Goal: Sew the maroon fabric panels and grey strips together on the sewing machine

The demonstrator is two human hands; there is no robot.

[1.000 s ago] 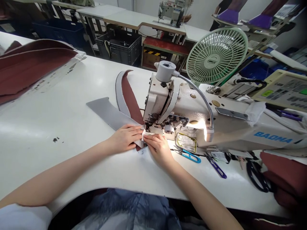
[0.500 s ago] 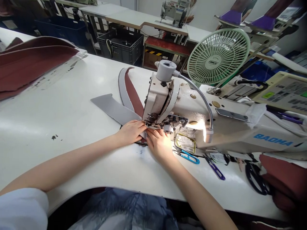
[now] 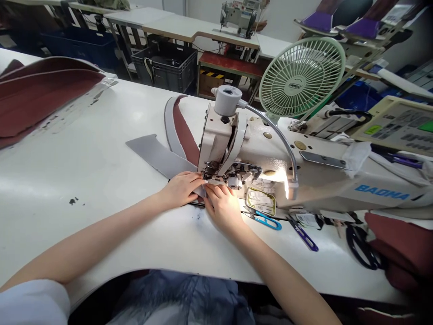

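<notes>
At the sewing machine [image 3: 216,131], my left hand [image 3: 179,190] presses on a grey-backed strip of material [image 3: 158,158], with its thumb and fingertips closed on the edge near the needle. Close beside it, my right hand [image 3: 223,206] has its bent fingers on the near end of the same piece, just below the presser foot. Maroon shows at the edge between the hands. Behind the machine head a curved maroon and grey strip [image 3: 184,128] rises off the table. My fingertips and the needle are partly hidden.
Right of my hands lie a small tin [image 3: 260,201], blue thread snips [image 3: 267,220], purple snips [image 3: 304,234] and black-handled scissors [image 3: 360,248]. A green fan [image 3: 301,76] stands behind the machine. Maroon pieces [image 3: 50,95] lie at the far left, more maroon material [image 3: 402,243] at the right.
The whole view has shifted slightly. Both hands stay at the presser foot, and the strip looks almost unmoved.
</notes>
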